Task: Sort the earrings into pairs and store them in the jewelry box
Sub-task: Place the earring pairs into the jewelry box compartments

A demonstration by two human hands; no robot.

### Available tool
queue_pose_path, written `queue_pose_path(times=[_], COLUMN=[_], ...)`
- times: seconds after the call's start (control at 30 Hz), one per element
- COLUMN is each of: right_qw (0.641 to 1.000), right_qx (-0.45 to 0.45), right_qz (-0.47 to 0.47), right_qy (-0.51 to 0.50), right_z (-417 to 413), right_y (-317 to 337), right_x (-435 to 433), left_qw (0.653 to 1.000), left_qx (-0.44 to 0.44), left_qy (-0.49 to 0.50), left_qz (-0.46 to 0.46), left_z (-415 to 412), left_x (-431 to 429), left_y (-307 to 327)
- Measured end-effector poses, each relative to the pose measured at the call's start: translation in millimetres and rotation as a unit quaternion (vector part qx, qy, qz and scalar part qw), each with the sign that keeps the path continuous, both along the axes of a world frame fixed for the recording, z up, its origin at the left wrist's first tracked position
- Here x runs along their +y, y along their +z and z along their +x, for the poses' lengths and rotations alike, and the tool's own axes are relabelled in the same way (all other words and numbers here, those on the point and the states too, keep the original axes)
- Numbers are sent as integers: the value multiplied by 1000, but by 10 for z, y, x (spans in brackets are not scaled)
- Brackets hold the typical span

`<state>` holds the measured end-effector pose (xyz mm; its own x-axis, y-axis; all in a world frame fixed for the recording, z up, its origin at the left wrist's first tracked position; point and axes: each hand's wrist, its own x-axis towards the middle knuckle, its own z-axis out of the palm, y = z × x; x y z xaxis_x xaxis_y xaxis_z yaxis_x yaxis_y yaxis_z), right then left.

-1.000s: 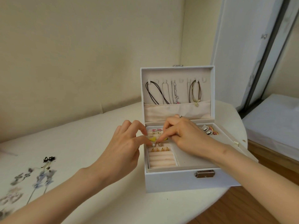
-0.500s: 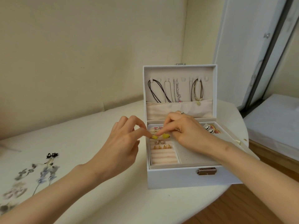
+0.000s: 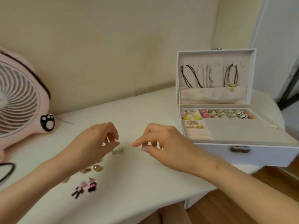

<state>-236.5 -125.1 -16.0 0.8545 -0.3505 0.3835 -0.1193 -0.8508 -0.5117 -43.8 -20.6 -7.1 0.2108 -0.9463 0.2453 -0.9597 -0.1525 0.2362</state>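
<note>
The white jewelry box [image 3: 215, 152] stands open at the right of the table. Its left compartments hold a yellow earring pair [image 3: 192, 118], pink earrings [image 3: 188, 112] and small gold ones [image 3: 194, 124]. Loose earrings lie on the table at the left: a pale one [image 3: 118, 150], gold round ones [image 3: 97, 168] and a pink-and-black pair [image 3: 91, 186]. My left hand [image 3: 95, 143] hovers with loosely curled fingers, its fingertips just above the pale earring. My right hand [image 3: 161, 141] hangs beside it, forefinger pointing left, holding nothing.
A pink desk fan [image 3: 21, 101] stands at the far left, with a black cable [image 3: 8, 169] in front of it. Necklaces [image 3: 208, 76] hang in the box lid and a row of rings and brooches [image 3: 226, 113] fills its back compartment. The table's front edge [image 3: 161, 206] curves near me.
Both hands have left the box, where they were setting down the yellow earrings, and moved left over the loose earrings. The view has swung left, bringing the fan into sight.
</note>
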Motion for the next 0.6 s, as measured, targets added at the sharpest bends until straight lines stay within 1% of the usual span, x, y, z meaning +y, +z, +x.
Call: queue_pose_path(times=[0.1, 0.17, 0.23, 0.37, 0.5, 0.6], right_qw=[999, 996, 994, 990, 989, 990], right_qx=[36, 51, 63, 55, 63, 64], right_qz=[21, 43, 54, 75, 86, 78], right_qy=[-31, -54, -76, -107, -98, -99], right_z=[297, 486, 634, 769, 791, 811], right_y=[-209, -313, -364, -351, -332, -337], right_x=[113, 121, 100, 17, -8, -8], left_qw=[997, 996, 997, 999, 999, 998], left_qx=[19, 17, 21, 14, 4, 16], left_qy=[63, 71, 59, 29, 10, 8], left_qz=[43, 46, 39, 10, 47, 62], left_z=[134, 189, 204, 220, 232, 226], left_x=[128, 115, 58, -65, -121, -140], left_y=[-115, -202, -285, -337, -317, -327])
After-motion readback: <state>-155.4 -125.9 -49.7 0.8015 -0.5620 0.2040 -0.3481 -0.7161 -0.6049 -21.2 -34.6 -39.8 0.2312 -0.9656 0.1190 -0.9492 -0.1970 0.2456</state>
